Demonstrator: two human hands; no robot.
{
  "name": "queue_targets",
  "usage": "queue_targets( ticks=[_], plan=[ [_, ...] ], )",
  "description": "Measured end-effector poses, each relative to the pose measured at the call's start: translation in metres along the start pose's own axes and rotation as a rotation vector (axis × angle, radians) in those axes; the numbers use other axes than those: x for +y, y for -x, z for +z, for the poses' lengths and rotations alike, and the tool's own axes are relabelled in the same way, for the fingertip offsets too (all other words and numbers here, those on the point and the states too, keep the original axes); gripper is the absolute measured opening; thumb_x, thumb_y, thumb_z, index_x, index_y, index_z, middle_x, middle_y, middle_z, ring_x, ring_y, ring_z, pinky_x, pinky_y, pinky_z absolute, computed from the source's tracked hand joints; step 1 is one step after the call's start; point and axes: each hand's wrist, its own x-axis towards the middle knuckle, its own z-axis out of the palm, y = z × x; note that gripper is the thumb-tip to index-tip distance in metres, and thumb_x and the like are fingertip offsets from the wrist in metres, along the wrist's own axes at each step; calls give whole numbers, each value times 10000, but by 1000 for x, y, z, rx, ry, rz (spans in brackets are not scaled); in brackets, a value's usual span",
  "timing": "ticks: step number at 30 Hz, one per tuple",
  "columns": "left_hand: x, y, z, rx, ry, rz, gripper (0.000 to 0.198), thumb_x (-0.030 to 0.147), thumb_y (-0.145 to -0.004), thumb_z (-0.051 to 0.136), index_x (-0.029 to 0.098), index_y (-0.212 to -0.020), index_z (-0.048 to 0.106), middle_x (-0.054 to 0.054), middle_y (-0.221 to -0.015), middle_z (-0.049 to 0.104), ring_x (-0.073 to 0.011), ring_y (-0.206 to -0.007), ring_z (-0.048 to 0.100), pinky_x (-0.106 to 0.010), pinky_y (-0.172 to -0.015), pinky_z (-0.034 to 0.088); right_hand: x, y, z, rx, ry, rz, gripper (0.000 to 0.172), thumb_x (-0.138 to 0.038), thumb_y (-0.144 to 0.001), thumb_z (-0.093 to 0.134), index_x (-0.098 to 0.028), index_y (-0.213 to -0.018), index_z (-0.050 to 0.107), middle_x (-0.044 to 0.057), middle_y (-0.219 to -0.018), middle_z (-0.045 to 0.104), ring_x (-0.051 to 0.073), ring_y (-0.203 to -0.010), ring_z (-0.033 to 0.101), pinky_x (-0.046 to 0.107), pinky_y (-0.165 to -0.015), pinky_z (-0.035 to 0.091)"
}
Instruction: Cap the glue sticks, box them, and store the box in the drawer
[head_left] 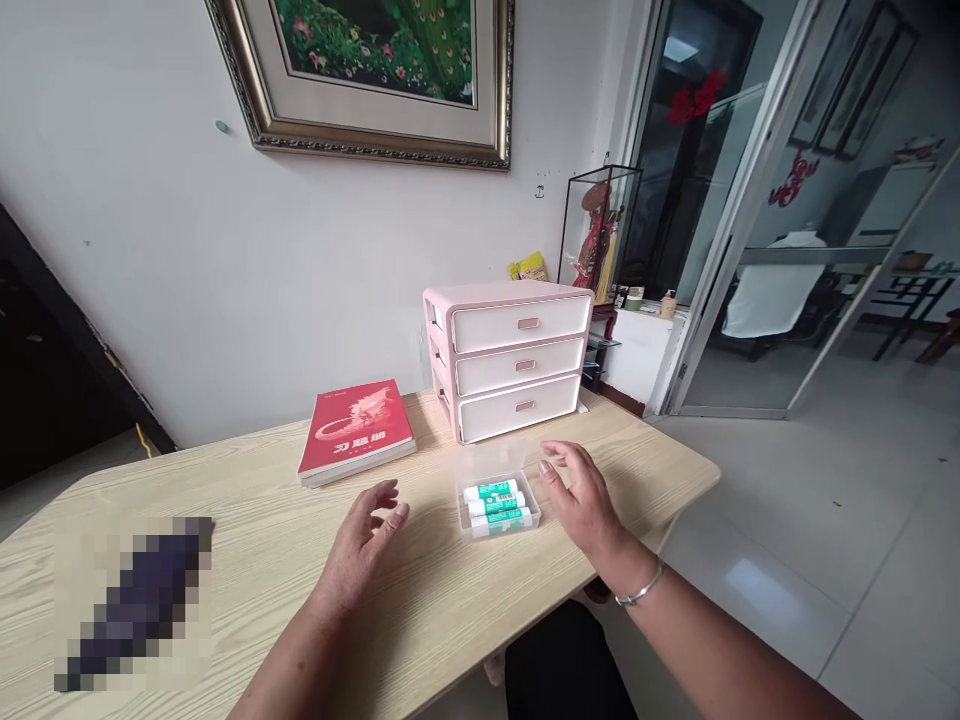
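A small transparent plastic box [496, 515] sits on the light wood-grain table [225, 540], its clear lid [491, 465] standing open at the back. Inside lie three white glue sticks [495, 505] with green labels, side by side. My right hand [579, 497] hovers just right of the box, fingers spread, close to the lid and holding nothing. My left hand [365, 545] is raised left of the box, fingers curled and empty. Neither hand visibly touches the box.
A pink three-drawer unit [517, 360] stands behind the box, with a red book [356, 430] to its left. A pixelated dark object [135, 605] lies at the table's left. A glass display case [600, 230] stands behind the table, and a glass door frame [739, 220] is to the right.
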Motion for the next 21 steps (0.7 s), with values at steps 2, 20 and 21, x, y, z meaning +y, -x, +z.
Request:
queue_targets(
  ticks=[2, 20, 21],
  plan=[
    [2, -3, 14, -48, -11, 87, 654, 522, -858, 628, 216, -1403, 436, -159, -1394, 516, -300, -1275, 511, -440, -968, 478, 13, -1, 4, -30, -83, 100, 434, -408, -952, 515, -225, -1345, 488, 133, -1357, 549, 272, -1172, 564, 455, -972, 491],
    [9, -6, 63, -316, -424, 427, 533, 279, -849, 653, 285, -1371, 540, -107, -1455, 480, -284, -1251, 567, -440, -1022, 512, 26, 25, -5, -434, 6, -233, 462, -123, -818, 663, -251, -1258, 612, 72, -1350, 591, 225, -1254, 550, 425, -1086, 462],
    [8, -6, 64, -299, -463, 457, 489, 286, -868, 632, 270, -1352, 566, -110, -1445, 504, -291, -1274, 551, -446, -1034, 505, 27, 27, -5, -421, 27, -256, 453, -115, -828, 657, -250, -1259, 616, 71, -1348, 598, 226, -1258, 551, 428, -1082, 471]
  ],
)
